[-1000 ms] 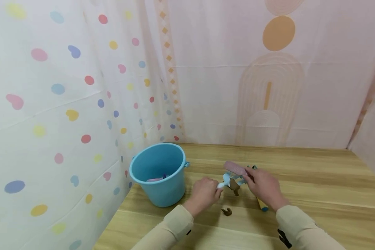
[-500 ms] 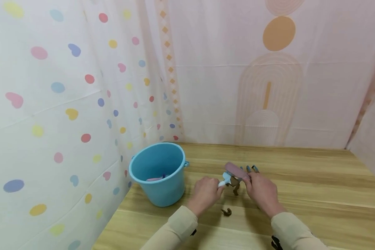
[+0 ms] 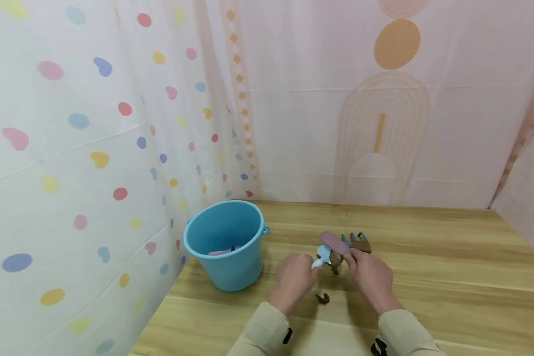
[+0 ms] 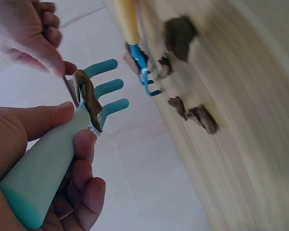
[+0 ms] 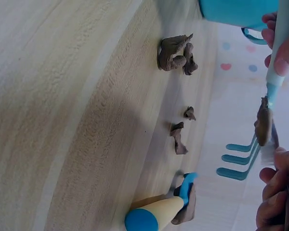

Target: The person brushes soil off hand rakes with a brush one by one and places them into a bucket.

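My left hand [image 3: 293, 278] grips the pale handle of a small hand rake [image 4: 43, 166] with teal prongs. A brown clay-like lump [image 4: 89, 101] clings to the rake where handle and prongs meet. Close beside it, my right hand [image 3: 373, 278] holds a pink brush [image 3: 333, 243] by its handle. Pale bristles [image 5: 268, 153] show near the lump in the right wrist view; whether they touch it I cannot tell. Both tools are held above the wooden table [image 3: 427, 277].
Brown clay-like pieces [image 4: 180, 36] lie on the table below, one curved piece [image 3: 323, 298] nearer me. Another rake [image 5: 161, 211], yellow-handled with blue prongs, lies there beside a brown chunk [image 5: 185, 207]. At left stands a blue bucket [image 3: 238, 269] with a pink item [image 3: 219, 252] inside.
My right hand has shifted slightly left and towards me, now covering the lying rake's yellow handle and baring its blue prongs. The left hand keeps its hold on the rake.
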{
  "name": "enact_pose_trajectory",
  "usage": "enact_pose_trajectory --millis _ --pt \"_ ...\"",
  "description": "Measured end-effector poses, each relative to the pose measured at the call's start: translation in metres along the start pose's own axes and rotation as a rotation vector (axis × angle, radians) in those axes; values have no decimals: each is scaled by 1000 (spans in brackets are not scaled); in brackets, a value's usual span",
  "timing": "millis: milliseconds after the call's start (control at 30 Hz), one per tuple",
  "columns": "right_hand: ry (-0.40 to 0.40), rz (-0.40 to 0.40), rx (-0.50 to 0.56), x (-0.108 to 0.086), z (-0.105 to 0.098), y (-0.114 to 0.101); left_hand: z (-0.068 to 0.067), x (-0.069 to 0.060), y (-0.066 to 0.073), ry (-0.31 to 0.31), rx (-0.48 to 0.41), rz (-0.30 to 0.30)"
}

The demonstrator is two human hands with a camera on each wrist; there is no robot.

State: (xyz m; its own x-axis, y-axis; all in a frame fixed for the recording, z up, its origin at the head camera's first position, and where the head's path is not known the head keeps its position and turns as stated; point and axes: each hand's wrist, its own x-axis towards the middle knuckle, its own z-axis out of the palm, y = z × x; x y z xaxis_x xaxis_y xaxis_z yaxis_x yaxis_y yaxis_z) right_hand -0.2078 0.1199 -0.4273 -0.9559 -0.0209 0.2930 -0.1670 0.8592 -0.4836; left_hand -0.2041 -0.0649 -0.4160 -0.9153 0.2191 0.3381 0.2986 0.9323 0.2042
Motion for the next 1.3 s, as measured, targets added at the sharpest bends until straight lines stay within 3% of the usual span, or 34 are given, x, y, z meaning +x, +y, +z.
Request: enact_pose_trajectory --millis 233,333,467,567,767,1000,1300 --pt "42 11 33 1 -4 3 7 -9 2 43 -90 -82" --pt "5 -12 40 -1 -10 1 9 -11 1 53 -103 -115" --pt "-88 -99 18 -2 -17 -2 9 -10 0 47 -86 -151" --pt "-96 -123 -11 -3 -16 -3 7 -10 1 43 -73 -145" --pt "-13 -71 -22 -4 -7 -1 4 -10 7 40 -57 -130" --pt "36 -74 -24 -2 -1 -1 4 -10 11 34 -39 -130" --pt "48 -56 -3 3 3 0 6 -11 9 42 -37 -131"
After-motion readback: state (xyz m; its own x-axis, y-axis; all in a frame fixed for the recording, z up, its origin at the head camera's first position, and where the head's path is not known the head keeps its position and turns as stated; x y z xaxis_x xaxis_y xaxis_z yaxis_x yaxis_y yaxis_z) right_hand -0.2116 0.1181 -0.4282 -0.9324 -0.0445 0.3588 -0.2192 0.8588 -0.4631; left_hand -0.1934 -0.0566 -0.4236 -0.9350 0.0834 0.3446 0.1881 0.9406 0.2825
